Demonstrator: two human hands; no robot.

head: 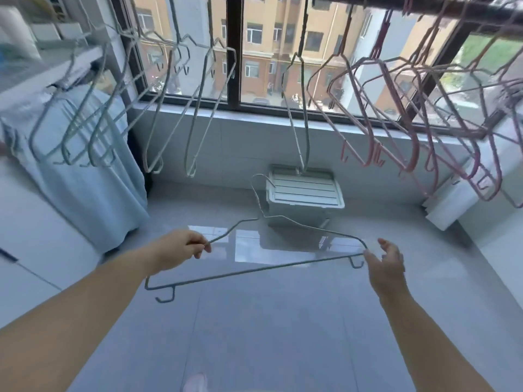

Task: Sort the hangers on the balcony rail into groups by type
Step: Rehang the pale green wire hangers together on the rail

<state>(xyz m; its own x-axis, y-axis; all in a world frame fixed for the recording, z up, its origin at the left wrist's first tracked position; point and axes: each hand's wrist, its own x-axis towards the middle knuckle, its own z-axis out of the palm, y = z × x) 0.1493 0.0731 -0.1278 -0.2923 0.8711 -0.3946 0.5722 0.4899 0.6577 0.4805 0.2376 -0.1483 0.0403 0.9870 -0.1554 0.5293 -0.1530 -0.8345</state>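
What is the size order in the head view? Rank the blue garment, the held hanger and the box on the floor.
1. Blue garment.
2. Hanger, though it is nearest the camera, so its lead over the box is unsure.
3. Box.

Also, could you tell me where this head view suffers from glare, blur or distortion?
Head view: window light glares off the glossy floor behind the held hanger; the pink hangers at the right are blurred; the wide lens bows the window sill.
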